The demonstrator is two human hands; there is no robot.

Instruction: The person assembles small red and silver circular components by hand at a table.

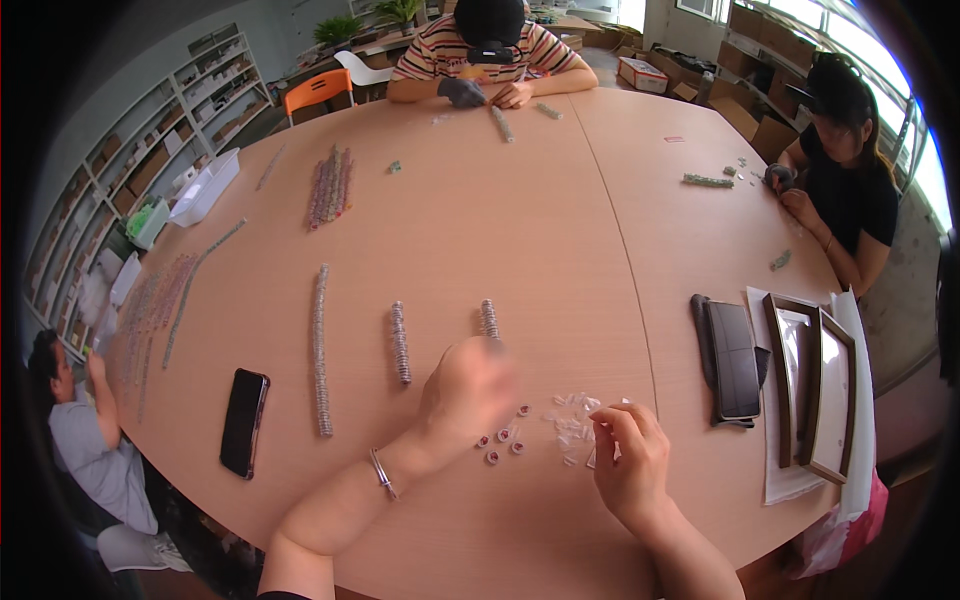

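My left hand (pixel 468 387) is closed, its fingers curled down at the near end of a row of small round silvery pieces (pixel 489 317). Its fingertips are blurred, and whatever lies between them is hidden. Just below it are several small round pieces with dark red centres (pixel 503 436). Over the right side of a scatter of small clear plastic pieces (pixel 571 428), my right hand (pixel 632 450) has thumb and fingers drawn together; I cannot make out what they pinch. Further left lie a second short silvery row (pixel 400 342) and a longer one (pixel 321 350).
A black phone (pixel 245 423) lies at the left, a dark case (pixel 733 360) and framed panels (pixel 812 385) at the right. Bundled strips (pixel 331 188) and a white bin (pixel 205 187) are farther off. Three other people sit around the table (pixel 520 240), two handling small pieces.
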